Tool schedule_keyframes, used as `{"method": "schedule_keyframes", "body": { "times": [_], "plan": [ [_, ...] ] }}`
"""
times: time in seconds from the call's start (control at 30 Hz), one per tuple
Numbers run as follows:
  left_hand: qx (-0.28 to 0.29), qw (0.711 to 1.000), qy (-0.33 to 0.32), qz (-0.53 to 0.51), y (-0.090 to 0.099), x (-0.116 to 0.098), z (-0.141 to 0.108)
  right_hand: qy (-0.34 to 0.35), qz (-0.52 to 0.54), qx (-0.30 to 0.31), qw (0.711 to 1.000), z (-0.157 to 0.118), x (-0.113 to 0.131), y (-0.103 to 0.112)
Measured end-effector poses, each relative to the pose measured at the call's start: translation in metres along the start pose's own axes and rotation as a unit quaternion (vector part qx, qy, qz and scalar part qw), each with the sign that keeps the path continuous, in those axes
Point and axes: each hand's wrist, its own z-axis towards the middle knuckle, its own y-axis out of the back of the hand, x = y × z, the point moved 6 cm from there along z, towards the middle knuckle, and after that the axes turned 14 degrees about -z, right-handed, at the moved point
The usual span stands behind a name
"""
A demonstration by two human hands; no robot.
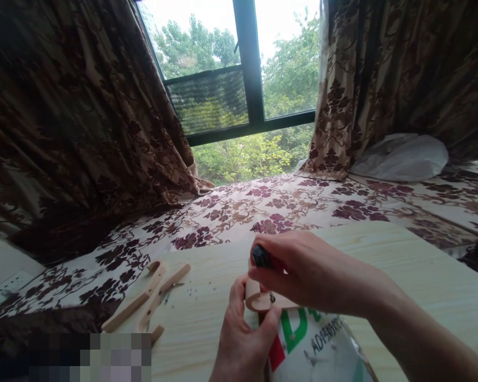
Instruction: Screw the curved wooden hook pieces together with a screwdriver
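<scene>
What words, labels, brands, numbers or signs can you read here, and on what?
"D", large and green, on the white printed package; the green lettering after it is partly covered by the right hand, unreadable.
"AD", black, on the same package; the characters following are too blurred to read.
No other text is legible.

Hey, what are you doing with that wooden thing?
A person's left hand is holding a curved wooden piece at the edge of a white printed packet. The right hand grips a dark handle just above it; whatever is at the handle's other end is hidden. More wooden pieces lie to the left on the pale wooden board.
</scene>
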Motion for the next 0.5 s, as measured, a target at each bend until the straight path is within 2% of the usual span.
{"method": "schedule_keyframes", "body": {
  "times": [0.2,0.33,0.4,0.5],
  "plan": [
    [-0.038,0.999,-0.024,0.028,0.004,0.000,0.001,-0.058,-0.042,-0.019,0.997,0.001,-0.010,-0.002],
    [-0.039,0.994,-0.063,0.082,0.008,0.000,0.000,-0.022,-0.007,-0.005,1.000,0.000,-0.004,-0.002],
    [-0.045,0.983,-0.119,0.136,0.011,-0.004,-0.002,-0.002,0.013,0.005,1.000,-0.002,0.000,-0.002],
    [-0.078,0.937,-0.258,0.223,0.013,-0.019,-0.009,-0.005,0.012,-0.002,1.000,-0.003,-0.001,-0.003]
  ]
}}
